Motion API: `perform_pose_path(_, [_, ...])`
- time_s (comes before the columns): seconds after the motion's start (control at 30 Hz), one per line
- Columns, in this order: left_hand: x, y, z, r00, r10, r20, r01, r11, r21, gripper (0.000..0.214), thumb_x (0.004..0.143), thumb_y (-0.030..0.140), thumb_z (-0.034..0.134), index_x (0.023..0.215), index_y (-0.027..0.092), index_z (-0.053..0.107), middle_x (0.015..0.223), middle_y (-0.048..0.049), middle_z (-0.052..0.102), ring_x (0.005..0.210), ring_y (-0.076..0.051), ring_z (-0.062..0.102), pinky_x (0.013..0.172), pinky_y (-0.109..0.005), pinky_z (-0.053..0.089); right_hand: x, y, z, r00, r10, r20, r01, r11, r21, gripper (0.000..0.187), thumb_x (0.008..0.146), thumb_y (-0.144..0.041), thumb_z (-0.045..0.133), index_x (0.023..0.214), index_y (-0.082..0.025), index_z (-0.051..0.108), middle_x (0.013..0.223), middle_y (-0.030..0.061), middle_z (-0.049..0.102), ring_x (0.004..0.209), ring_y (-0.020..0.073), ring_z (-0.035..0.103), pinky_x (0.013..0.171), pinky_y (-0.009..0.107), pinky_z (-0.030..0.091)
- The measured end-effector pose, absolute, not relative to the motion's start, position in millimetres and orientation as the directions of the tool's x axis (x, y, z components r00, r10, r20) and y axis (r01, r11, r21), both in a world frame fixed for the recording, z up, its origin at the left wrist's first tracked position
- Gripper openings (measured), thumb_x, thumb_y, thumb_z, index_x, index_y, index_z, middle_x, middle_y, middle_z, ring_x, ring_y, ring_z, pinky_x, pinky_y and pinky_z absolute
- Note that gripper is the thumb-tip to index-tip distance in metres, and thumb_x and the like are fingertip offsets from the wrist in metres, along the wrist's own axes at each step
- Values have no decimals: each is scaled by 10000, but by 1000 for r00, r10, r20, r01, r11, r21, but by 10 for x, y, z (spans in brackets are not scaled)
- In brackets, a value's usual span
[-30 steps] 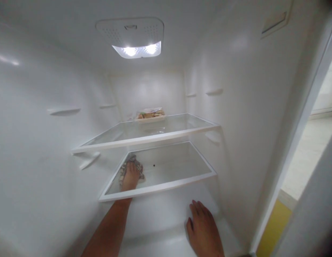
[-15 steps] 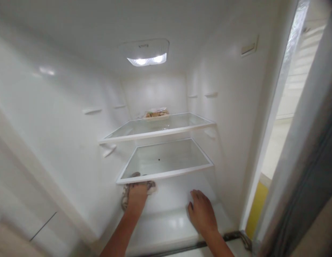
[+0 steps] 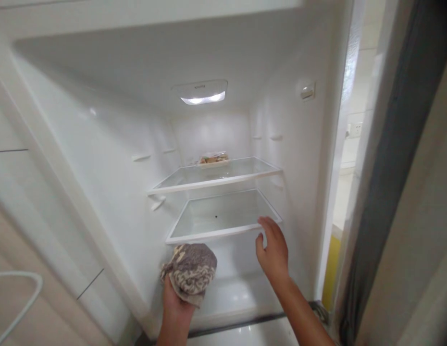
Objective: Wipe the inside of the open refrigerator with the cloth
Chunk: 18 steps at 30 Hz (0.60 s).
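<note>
A white refrigerator is filling most of the frame, its upper shelf and lower shelf crossing the center. Open space is separating the right hand, thumb and fingers apart near the lower shelf's front edge, from the left hand, which is clamping a patterned cloth at lower center. A tray is holding food on the upper shelf.
</note>
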State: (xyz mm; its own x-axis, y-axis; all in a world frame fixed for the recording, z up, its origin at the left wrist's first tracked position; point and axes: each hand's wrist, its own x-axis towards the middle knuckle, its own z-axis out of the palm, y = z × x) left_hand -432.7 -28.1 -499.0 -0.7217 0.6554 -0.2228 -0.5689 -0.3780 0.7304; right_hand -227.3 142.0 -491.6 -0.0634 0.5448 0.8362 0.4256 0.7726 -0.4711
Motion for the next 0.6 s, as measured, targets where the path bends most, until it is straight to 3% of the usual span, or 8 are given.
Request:
perform_pose_path(0.07, [-4414, -218, -4997, -762, 640, -100, -499, -480, 721, 411, 867, 451, 465, 1227, 388, 652, 1047, -7, 796, 1097, -280, 704, 943, -554, 556, -2354, 1483, -4835, -182, 526, 831, 504, 775, -381, 419, 940, -181, 444, 1337, -125, 565, 1395, 154, 613, 1373, 304, 487, 1162, 547, 380])
perform_pose_path(0.17, [-4585, -47, -4990, -798, 592, 110, -322, -573, 754, 459, 890, 533, 394, 1284, 440, 611, 1206, 15, 758, 1279, -308, 603, 1034, -639, 473, -2440, 1522, -4862, -325, 540, 776, 570, 767, -295, 420, 959, -207, 456, 1356, -134, 570, 1409, 157, 605, 1390, 319, 468, 1199, 580, 298])
perform_pose_path(0.27, [-4676, 210, -4933, -745, 599, 294, -165, -592, 789, 626, 877, 666, 259, 1332, 396, 592, 1288, -34, 720, 1350, -361, 531, 1042, -717, 420, -2452, 1505, -4911, -366, 543, 756, 584, 766, -267, 414, 944, -228, 494, 1337, -156, 601, 1415, 159, 594, 1383, 316, 462, 1205, 566, 276])
perform_pose_path(0.37, [-4638, 493, -4878, -675, 639, 370, -101, -576, 811, 829, 815, 778, 115, 1337, 351, 597, 1285, -73, 715, 1347, -364, 527, 1038, -714, 415, -2434, 1489, -4912, -373, 532, 760, 565, 780, -269, 439, 934, -244, 511, 1361, -175, 589, 1423, 153, 583, 1372, 312, 454, 1199, 569, 273])
perform_pose_path(0.47, [-4480, 822, -4882, -617, 701, 358, -151, -552, 820, 842, 792, 801, 128, 1319, 351, 605, 1283, -68, 714, 1332, -338, 537, 1034, -682, 428, -2414, 1497, -4908, -369, 527, 766, 537, 793, -287, 471, 925, -233, 515, 1393, -213, 565, 1441, 124, 571, 1379, 305, 439, 1200, 577, 259])
perform_pose_path(0.6, [-4060, 1373, -5022, -476, 840, 261, -435, -483, 760, 716, 834, 747, 272, 1220, 301, 679, 1247, -82, 724, 1290, -336, 564, 1023, -641, 459, -2381, 1506, -4927, -388, 505, 771, 477, 826, -301, 488, 894, -186, 518, 1378, -227, 575, 1484, 90, 539, 1413, 286, 400, 1218, 562, 238])
